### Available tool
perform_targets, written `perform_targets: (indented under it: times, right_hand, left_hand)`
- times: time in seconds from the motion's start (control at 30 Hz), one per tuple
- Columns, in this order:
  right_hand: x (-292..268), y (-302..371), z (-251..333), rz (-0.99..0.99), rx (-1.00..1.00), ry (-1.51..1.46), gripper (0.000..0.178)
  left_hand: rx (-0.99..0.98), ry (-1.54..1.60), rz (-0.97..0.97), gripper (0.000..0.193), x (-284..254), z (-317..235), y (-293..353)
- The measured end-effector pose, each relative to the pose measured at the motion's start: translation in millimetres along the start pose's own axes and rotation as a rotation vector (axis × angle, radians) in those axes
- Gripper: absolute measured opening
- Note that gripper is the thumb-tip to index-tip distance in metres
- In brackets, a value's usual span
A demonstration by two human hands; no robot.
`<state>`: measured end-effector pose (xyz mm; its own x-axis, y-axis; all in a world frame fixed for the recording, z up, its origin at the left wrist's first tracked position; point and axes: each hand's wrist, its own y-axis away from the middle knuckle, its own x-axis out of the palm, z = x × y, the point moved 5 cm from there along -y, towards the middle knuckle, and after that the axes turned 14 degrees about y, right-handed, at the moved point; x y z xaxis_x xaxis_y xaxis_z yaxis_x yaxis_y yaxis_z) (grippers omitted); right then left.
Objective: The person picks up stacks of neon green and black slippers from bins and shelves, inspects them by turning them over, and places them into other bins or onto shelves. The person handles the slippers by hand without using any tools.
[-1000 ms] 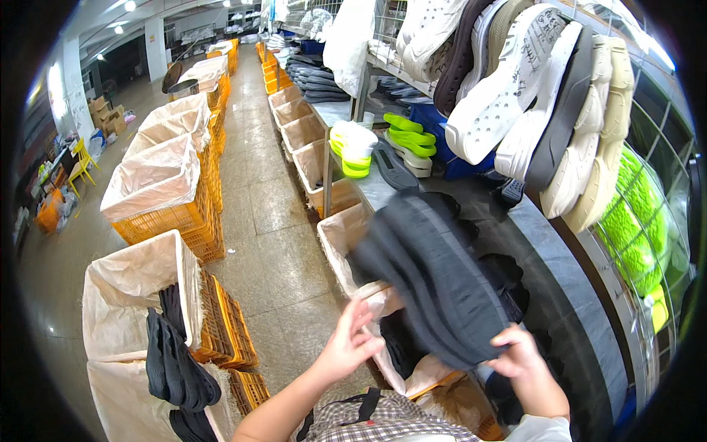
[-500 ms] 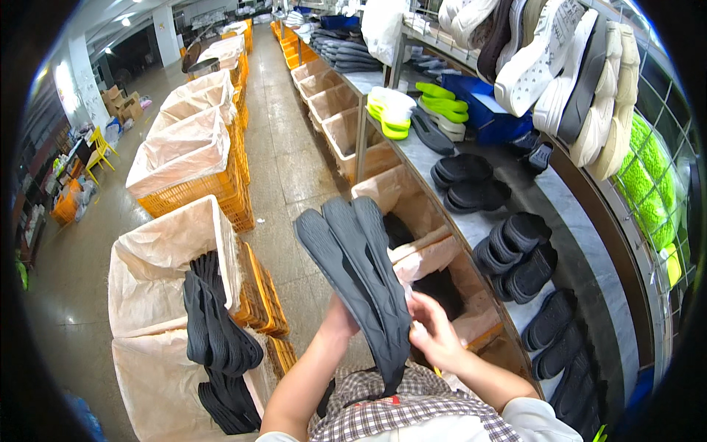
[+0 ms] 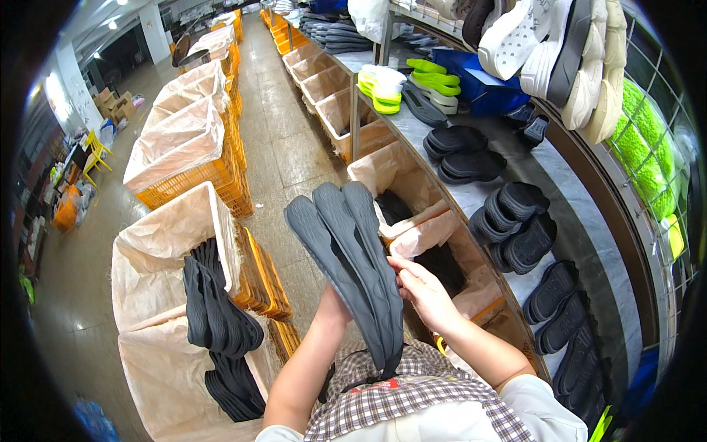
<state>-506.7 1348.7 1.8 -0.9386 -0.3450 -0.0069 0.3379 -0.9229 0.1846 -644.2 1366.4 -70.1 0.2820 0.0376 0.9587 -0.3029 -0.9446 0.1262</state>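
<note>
A bundle of dark grey shoe soles (image 3: 352,269), several long pieces side by side, is held up in front of my body, toe ends tilted away. My left hand (image 3: 333,303) grips the bundle from the left and below; its fingers are mostly hidden behind the soles. At the right edge of the bundle, my right hand (image 3: 420,286) pinches the outer sole between thumb and fingers. Close to my left forearm, more dark soles (image 3: 213,309) lie across the rims of the lined crates.
Orange crates (image 3: 258,269) with pale liners run along the left. On my right, a shelf (image 3: 471,210) carries pairs of black soles (image 3: 519,225) and neon yellow ones (image 3: 434,77). Lined bins (image 3: 398,173) stand beneath it. White and beige soles (image 3: 589,88) hang on a wire rack.
The bundle of soles has shifted slightly left and toward me. My right hand has slid up along its right edge. The whole view has tilted a little.
</note>
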Motion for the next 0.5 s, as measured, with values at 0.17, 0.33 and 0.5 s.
perform_targets:
  times: [0.17,0.33,0.5]
  right_hand:
    - [0,0,4,0.022,-0.048,0.153,0.056]
    - [1,1,7,0.09,-0.29,0.42,0.082]
    - [-13,0,-12,0.131,-0.22,0.448,0.085]
  left_hand:
    - [0.044,0.01,0.076,0.046,12,-2,3]
    - [0.08,-0.213,0.2,0.051,15,-3,4]
    - [0.187,-0.446,0.219,0.05,19,-13,14]
